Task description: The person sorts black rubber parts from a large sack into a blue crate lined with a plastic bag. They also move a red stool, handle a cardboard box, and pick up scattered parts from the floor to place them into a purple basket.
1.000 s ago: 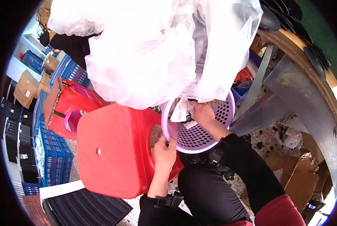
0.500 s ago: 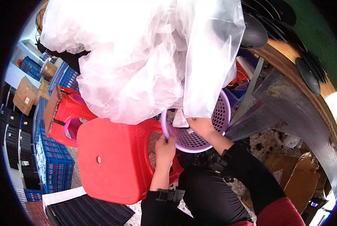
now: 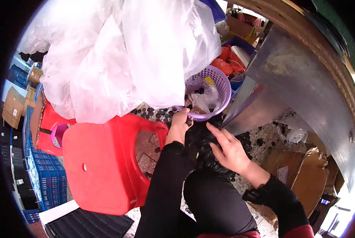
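Observation:
My left hand [image 3: 179, 126] is closed on the near left rim of a purple perforated basket [image 3: 227, 91]. A small dark thing shows beside its fingers; I cannot make out what it is. Clear plastic scraps [image 3: 207, 100], a yellow piece [image 3: 209, 80] and some dark bits lie inside the basket. My right hand [image 3: 233, 154] is open and holds nothing, its fingers stretched toward the basket's near side, just apart from the rim. Below it, many small black round pieces [image 3: 209, 152] are scattered over the floor.
Large translucent plastic bags [image 3: 145, 51] hang at the upper left over a red stool [image 3: 94, 170]. A grey metal panel [image 3: 304, 75] rises on the right, with torn cardboard [image 3: 312, 174] below. Blue crates [image 3: 48, 174] stand at the left. Orange bags [image 3: 224, 63] lie behind the basket.
My right hand has come out of the basket toward me and opened. The basket now sits farther from me, with my left hand at its rim. The whole view has shifted.

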The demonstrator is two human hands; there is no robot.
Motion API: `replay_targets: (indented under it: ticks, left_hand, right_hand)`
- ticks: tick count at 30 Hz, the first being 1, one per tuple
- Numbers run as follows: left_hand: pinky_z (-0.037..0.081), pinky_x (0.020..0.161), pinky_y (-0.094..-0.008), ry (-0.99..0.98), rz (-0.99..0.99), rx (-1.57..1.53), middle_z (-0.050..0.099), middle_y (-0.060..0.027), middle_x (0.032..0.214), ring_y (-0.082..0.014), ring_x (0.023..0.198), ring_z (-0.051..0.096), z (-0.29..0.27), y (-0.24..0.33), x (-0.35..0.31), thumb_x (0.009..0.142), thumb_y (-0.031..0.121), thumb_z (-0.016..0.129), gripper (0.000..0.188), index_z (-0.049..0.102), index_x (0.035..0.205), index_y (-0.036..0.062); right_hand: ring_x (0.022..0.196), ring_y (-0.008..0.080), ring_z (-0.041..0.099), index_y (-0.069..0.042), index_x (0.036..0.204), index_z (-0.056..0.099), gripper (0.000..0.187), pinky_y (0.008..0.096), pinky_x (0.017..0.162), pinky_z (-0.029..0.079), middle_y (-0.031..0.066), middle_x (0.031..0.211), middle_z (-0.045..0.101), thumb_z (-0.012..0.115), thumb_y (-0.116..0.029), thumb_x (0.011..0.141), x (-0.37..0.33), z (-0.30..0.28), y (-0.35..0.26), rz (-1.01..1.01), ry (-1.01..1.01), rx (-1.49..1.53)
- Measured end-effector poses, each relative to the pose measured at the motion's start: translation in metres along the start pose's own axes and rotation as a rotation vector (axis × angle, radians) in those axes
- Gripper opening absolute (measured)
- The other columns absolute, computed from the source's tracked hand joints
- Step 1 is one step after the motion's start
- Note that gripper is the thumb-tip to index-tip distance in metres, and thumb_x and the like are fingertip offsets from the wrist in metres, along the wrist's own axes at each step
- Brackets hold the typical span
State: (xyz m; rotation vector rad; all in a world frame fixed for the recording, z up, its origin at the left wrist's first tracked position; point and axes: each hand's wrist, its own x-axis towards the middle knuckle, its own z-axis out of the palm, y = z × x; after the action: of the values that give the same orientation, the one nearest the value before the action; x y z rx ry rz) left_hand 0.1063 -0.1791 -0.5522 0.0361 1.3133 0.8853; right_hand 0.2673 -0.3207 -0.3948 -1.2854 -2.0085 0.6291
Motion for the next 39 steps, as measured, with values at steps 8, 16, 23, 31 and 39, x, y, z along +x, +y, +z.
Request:
replay_targets:
  ticks: [8, 16, 23, 31, 39]
  left_hand:
    - [0.045, 0.066, -0.0275, 0.289, 0.605, 0.05, 0.055, -0.006, 0.097, -0.0158, 0.084, 0.053, -0.006, 0.02, -0.001, 0.071, 0.017, 0.066, 0.04, 0.048, 0.106, 0.0103]
    - [0.05, 0.072, -0.0333, -0.313, 0.603, 0.0, 0.052, -0.0009, 0.089, -0.0115, 0.079, 0.052, 0.018, 0.047, -0.072, 0.082, 0.016, 0.063, 0.02, 0.053, 0.097, 0.0097]
    - [0.052, 0.068, -0.0325, -0.215, 0.366, 0.002, 0.05, -0.001, 0.083, -0.0113, 0.073, 0.051, 0.003, 0.022, -0.135, 0.089, 0.029, 0.053, 0.023, 0.056, 0.097, 0.0081]
    - [0.053, 0.076, -0.0372, -0.548, -0.238, 0.34, 0.051, -0.0055, 0.093, -0.0168, 0.083, 0.055, 0.018, -0.109, -0.307, 0.084, 0.001, 0.054, 0.025, 0.051, 0.108, 0.0048]
    - [0.035, 0.095, -0.0444, -0.723, -0.105, 0.725, 0.035, -0.0162, 0.128, -0.0283, 0.11, 0.042, 0.129, -0.225, -0.49, 0.079, 0.016, 0.055, 0.068, 0.019, 0.136, 0.0075]
  right_hand:
    - [0.06, 0.0239, 0.052, -0.008, 0.109, 0.057, 0.037, 0.0325, 0.057, 0.045, 0.0111, 0.083, 0.057, 0.064, -0.008, 0.073, -0.091, -0.042, 0.019, 0.334, -0.112, -0.083]
    - [0.075, 0.0265, 0.056, -0.007, 0.106, 0.056, 0.032, 0.033, 0.068, 0.046, 0.0134, 0.093, 0.059, 0.058, -0.002, 0.074, -0.122, -0.055, 0.02, 0.467, -0.092, -0.083]
    - [0.088, 0.034, 0.057, -0.006, 0.107, 0.053, 0.031, 0.0366, 0.077, 0.046, 0.016, 0.093, 0.057, 0.049, 0.001, 0.077, -0.144, -0.1, -0.045, 0.578, -0.194, -0.006]
    - [0.087, 0.029, 0.057, -0.011, 0.094, 0.061, 0.027, 0.0361, 0.077, 0.047, 0.0113, 0.089, 0.058, 0.049, 0.002, 0.073, -0.274, -0.19, -0.151, 0.956, -0.146, 0.057]
    - [0.084, 0.0264, 0.059, -0.01, 0.105, 0.059, 0.029, 0.0351, 0.075, 0.046, 0.0142, 0.087, 0.061, 0.051, -0.009, 0.077, -0.493, -0.28, -0.349, 1.501, 0.269, 0.148]
